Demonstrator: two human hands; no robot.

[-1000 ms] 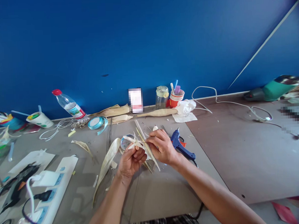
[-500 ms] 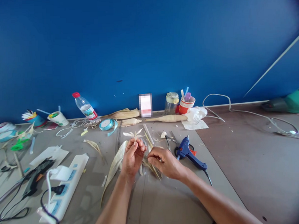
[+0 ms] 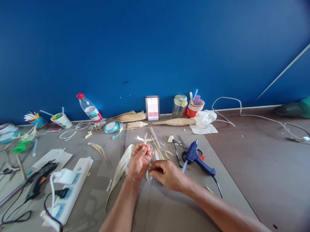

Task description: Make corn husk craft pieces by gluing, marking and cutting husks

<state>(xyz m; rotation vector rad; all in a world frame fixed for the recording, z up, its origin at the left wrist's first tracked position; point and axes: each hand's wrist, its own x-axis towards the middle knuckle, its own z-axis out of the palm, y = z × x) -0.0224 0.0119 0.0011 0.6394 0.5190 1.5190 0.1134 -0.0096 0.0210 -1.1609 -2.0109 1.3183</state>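
My left hand is closed in a pinch around the base of a small pale flower of dried husk. Its narrow petals spread above the fingertips. Just to the right and a little lower, my right hand is closed, thumb and fingers pressed together. What it holds, if anything, is too small to make out. A long dried corn husk lies on the table beside my left wrist. Thin husk strips lie behind the hands. To the right rests a blue glue gun with a glue stick in its back.
A power strip with plugs and a black glue gun are at left. Along the blue wall stand a bottle, a ribbon roll, a glass jar and paper cups. Scissors lie by the blue glue gun.
My right hand has moved down and slightly left, below the flower. The flower has turned and its petals stand more upright. Some husk strips near my right hand have shifted.
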